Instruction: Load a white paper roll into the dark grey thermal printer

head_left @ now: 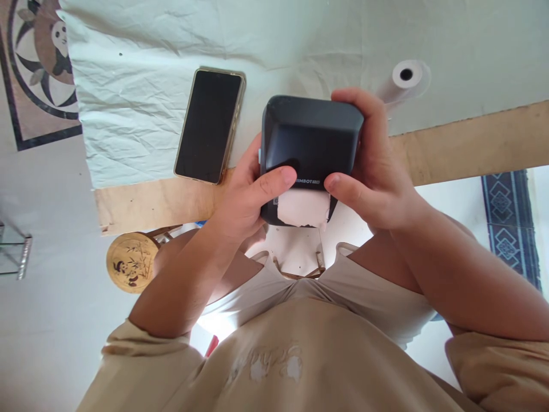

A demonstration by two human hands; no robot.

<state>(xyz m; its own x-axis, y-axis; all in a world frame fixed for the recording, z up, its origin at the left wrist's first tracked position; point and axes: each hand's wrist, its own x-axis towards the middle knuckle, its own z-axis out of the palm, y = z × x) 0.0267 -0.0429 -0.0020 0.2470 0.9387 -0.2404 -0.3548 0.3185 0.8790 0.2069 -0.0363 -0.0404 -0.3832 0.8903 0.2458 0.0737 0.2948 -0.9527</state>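
Between both hands, above my lap at the table's front edge, is a black label printer (315, 146) with rounded corners and small lettering on its lid. A strip of white paper (303, 207) with a torn edge sticks out from its near side. My left hand (244, 200) grips the printer's left side, thumb laid on the lid near the lettering. Around the right side wraps my right hand (377, 166), its thumb tip by the lid's lower right corner. The fingers beneath the printer are mostly hidden.
A smartphone (210, 125) in a clear case lies on the pale green tablecloth (291, 40), left of the printer. To the right stands a white paper roll (403, 80). Bare wood shows along the table edge (467, 140). Below left is a round wooden stool (132, 262).
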